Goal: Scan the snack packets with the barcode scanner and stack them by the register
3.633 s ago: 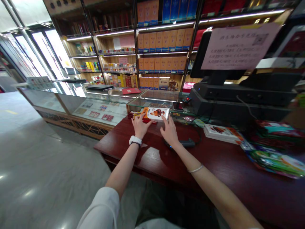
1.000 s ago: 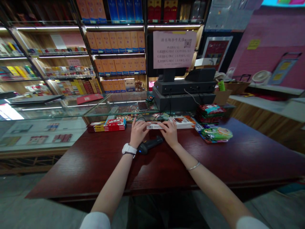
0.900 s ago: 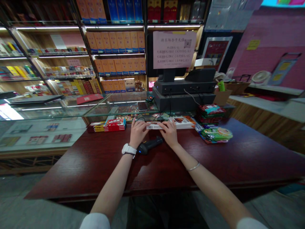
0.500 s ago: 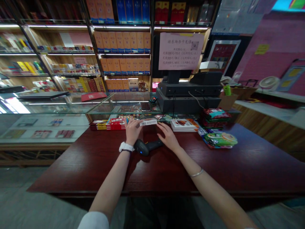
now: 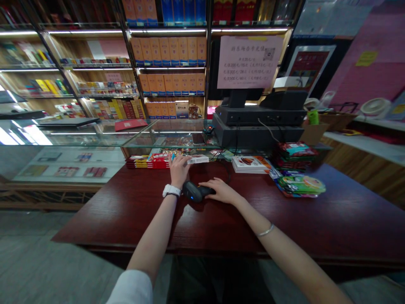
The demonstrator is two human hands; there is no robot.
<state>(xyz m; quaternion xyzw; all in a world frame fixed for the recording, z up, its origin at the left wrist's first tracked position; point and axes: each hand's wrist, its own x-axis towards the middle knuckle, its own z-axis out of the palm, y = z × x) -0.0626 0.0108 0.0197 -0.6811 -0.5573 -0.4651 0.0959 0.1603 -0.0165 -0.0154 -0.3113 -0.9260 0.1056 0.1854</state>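
My left hand [image 5: 179, 169], with a white watch on its wrist, is closed on the left end of a small white box [image 5: 198, 159] whose barcode side faces me. Below and right of it, a black barcode scanner [image 5: 193, 192] with a blue light lies on the brown table. My right hand [image 5: 219, 190] has its fingers curled over the scanner's handle. A flat stack of white-and-orange boxes [image 5: 249, 164] sits beyond my right hand. Red and yellow packs [image 5: 158, 160] are stacked just behind and left of my left hand.
Green snack packets [image 5: 300, 185] and a pile of red packets [image 5: 295, 153] lie at the right. A glass display case [image 5: 171, 128] borders the table's far edge. The black cash register [image 5: 257, 126] stands behind, a paper sign [image 5: 249, 61] on its screen.
My right hand has left the white box and come down onto the scanner's handle. My left hand still has the box, now slightly lower. The view has shifted a little left.
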